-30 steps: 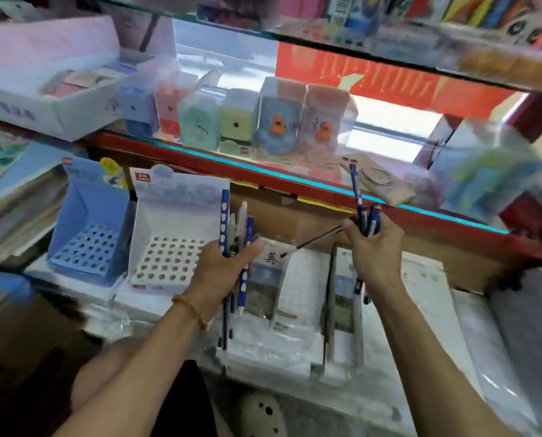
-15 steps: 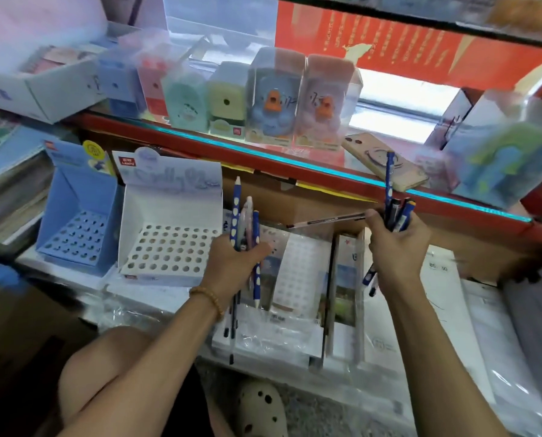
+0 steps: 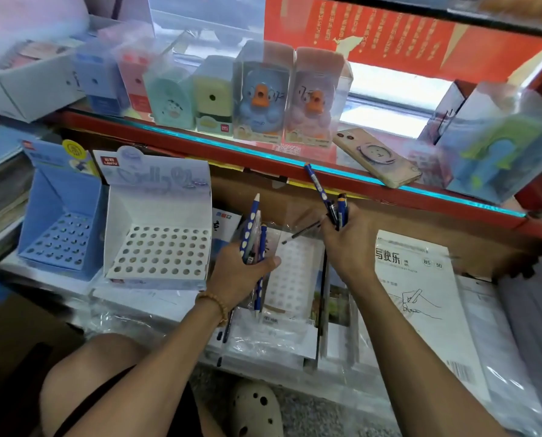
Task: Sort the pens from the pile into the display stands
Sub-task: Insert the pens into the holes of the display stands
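Left hand [image 3: 243, 272] grips a pen bundle [image 3: 253, 234] beside the empty white stand [image 3: 161, 247]; right hand [image 3: 347, 238] clutches more pens [image 3: 339, 209]. Best feed one pen upright per hole.

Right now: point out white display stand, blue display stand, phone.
white display stand [image 3: 161, 253], head view, perforated hole panel
blue display stand [image 3: 58, 238], head view, perforated floor
phone [image 3: 377, 158], head view, back cover

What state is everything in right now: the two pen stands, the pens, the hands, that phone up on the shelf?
White stand: upright, holes unfilled.
Blue stand: upright, holes unfilled.
Left hand: grips a bundle of blue dotted pens.
Right hand: grips several dark pens, one thin pen sticking out sideways.
Phone: face down on the shelf edge.
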A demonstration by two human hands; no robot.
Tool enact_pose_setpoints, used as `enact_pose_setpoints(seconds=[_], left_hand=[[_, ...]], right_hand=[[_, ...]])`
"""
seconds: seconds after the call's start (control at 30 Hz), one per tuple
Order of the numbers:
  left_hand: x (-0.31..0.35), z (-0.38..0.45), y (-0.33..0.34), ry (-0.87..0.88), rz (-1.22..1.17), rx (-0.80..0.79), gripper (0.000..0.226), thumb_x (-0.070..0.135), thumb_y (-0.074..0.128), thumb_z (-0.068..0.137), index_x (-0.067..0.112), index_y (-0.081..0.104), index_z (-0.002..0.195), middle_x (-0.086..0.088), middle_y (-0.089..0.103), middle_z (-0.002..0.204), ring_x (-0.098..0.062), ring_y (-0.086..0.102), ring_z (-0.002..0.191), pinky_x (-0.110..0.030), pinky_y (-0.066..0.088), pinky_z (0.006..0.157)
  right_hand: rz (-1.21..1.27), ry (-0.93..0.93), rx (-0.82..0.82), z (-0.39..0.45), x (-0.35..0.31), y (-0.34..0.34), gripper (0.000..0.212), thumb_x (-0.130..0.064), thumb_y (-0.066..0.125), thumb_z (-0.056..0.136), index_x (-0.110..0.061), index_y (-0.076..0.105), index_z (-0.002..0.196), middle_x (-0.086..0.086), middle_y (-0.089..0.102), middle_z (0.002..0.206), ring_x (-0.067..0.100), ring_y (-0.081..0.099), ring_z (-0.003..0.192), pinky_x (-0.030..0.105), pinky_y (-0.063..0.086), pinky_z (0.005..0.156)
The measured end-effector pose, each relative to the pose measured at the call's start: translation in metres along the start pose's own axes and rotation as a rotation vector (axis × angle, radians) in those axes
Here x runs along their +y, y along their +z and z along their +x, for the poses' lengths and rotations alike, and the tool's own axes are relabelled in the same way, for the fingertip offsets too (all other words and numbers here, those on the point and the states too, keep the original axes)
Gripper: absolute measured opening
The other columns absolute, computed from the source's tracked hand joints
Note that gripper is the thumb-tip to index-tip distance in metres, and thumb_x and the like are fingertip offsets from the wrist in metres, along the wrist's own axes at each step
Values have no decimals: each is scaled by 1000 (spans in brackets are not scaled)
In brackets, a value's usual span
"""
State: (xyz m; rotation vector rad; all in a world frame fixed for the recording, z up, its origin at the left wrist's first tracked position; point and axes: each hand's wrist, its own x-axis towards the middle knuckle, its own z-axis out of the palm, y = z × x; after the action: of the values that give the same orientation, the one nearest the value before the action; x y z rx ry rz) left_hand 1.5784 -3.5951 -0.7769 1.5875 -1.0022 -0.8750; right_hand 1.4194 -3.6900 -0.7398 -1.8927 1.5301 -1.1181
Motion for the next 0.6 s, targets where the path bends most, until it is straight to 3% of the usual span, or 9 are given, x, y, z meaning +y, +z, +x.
enact_pose_setpoints(seconds=[0.17,0.23,0.33,0.6], left_hand=[[3,-6,-2,-23,-25,-5,13,11,77,81,18,66,79,5,66,71,7,61,58,-6,46,55],[6,-11,-5,-32,-31,8,21,5,75,81,20,62,74,6,63,68,9,58,54,-5,44,52],[3,-20,-14,-49,-42,15,12,3,74,81,12,66,81,4,63,68,7,58,53,-7,44,52],[-2,-33,-38,-88,-170,105,8,10,78,80,15,73,83,5,72,74,0,66,65,-13,50,61]], right_hand=[[76,4,-157,7,-10,6,15,-15,72,88,-3,63,83,4,53,64,17,45,57,30,36,56],[101,-1,-245,7,-16,6,18,-14,73,88,1,64,85,5,50,64,17,40,58,28,34,54],[111,-41,-354,3,-27,6,23,-14,75,86,4,61,81,8,48,66,16,38,58,21,31,50],[140,-13,-418,6,-45,34,32,-21,73,89,-13,51,68,-1,38,57,10,30,49,28,28,52]])
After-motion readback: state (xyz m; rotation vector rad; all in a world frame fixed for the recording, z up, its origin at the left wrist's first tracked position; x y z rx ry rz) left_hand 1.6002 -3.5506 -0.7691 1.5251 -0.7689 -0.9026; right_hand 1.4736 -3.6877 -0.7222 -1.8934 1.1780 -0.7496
